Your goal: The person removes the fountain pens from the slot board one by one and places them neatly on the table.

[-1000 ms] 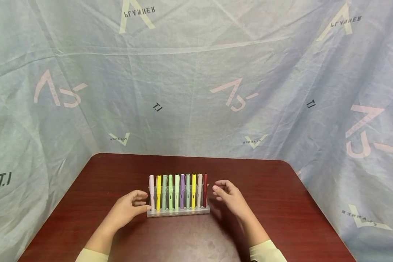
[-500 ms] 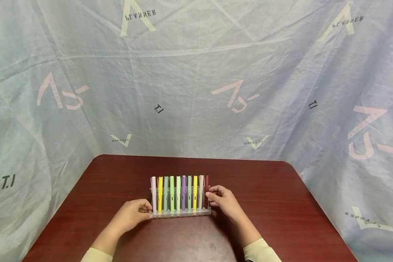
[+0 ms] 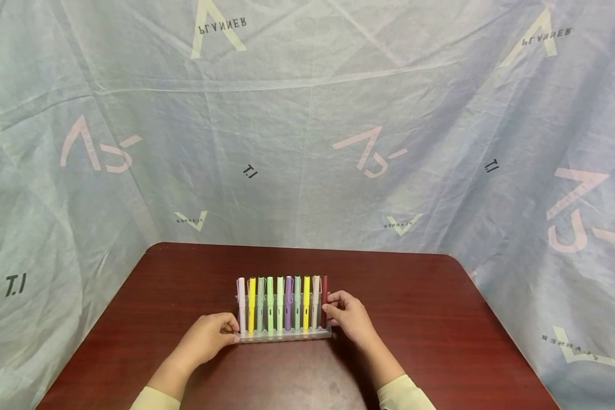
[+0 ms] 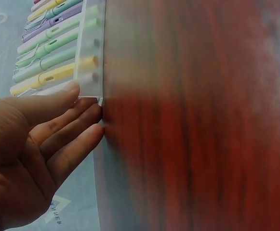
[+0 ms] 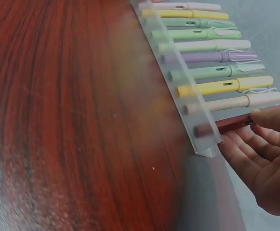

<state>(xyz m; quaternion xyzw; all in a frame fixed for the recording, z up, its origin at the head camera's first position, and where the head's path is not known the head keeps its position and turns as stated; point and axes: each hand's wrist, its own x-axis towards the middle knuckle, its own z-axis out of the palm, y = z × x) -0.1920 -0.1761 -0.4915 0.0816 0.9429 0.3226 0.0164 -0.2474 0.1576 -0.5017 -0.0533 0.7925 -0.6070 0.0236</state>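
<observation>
A clear plastic pen stand [image 3: 284, 337] on the table holds a row of upright pens in pink, yellow, greens, purple, beige and dark red. My left hand [image 3: 210, 337] grips the stand's left end, beside the pale pink pen [image 3: 242, 307]. In the left wrist view its thumb lies on the stand's corner [image 4: 94, 88], with the other fingers at the end face. At the opposite end my right hand [image 3: 352, 318] pinches the dark red pen [image 5: 233, 123], thumb in front and fingers behind. That pen's lower end still sits in the stand's front ledge [image 5: 205, 142].
The dark red-brown table [image 3: 420, 319] has rounded far corners. Grey-blue printed cloth [image 3: 297, 142] hangs behind it and along both sides, close to its edges.
My right hand has moved left and in from beside the stand to the dark red pen. My left hand has come down slightly and right, onto the stand's lower left corner.
</observation>
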